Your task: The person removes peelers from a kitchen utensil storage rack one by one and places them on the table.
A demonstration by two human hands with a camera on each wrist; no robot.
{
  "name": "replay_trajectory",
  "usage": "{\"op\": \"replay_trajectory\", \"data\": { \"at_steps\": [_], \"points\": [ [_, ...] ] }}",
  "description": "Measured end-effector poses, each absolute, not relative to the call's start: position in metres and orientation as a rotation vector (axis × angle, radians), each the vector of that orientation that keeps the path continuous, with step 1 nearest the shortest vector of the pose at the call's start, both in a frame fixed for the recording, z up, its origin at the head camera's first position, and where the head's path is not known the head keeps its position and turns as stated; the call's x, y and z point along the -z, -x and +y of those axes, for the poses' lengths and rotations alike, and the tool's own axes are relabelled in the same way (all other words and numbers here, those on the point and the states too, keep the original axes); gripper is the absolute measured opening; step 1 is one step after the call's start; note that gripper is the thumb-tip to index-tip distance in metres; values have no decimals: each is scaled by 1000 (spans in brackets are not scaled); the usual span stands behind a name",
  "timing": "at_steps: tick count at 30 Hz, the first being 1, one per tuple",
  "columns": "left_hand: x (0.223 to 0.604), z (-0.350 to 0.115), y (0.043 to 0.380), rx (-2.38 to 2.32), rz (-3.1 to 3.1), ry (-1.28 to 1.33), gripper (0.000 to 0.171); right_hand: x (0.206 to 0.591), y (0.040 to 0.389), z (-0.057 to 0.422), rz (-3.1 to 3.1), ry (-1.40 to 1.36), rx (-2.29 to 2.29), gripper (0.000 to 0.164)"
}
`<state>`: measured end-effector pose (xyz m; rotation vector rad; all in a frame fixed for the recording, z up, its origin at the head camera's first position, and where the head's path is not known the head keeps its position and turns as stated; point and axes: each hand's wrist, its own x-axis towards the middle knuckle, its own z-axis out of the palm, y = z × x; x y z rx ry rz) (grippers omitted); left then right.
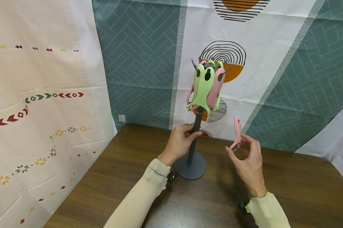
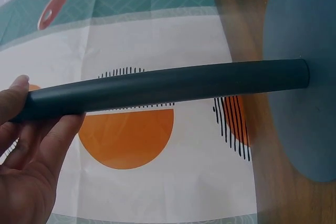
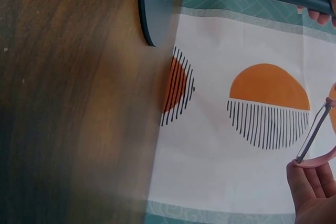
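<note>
A person in pale cream sleeves works with both hands at a brown wood-grain table. The left hand grasps the upright pole of a dark grey stand, thumb and fingers around it, above the flat round base resting on the tabletop. At the top of the stand hang several curved, glossy light green utensils and pink utensils, close together around the pole. To the right, the right hand pinches a slim pink peeler by its lower, forked end (its metal blade shows in the right wrist view). The pink peeler is raised above the table, apart from the stand, its handle pointing up. A green, white and orange patterned cloth hangs at the far side.
</note>
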<state>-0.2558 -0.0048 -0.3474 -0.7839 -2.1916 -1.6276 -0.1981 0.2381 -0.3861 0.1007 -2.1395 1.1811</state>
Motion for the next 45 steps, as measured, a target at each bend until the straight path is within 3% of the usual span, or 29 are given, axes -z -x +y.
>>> {"op": "replay_trajectory", "data": {
  "at_steps": [45],
  "points": [
    [348, -5, 256, 1621, -2189, 786, 32, 411, 201, 246, -2230, -105, -1068, 86]
  ]
}}
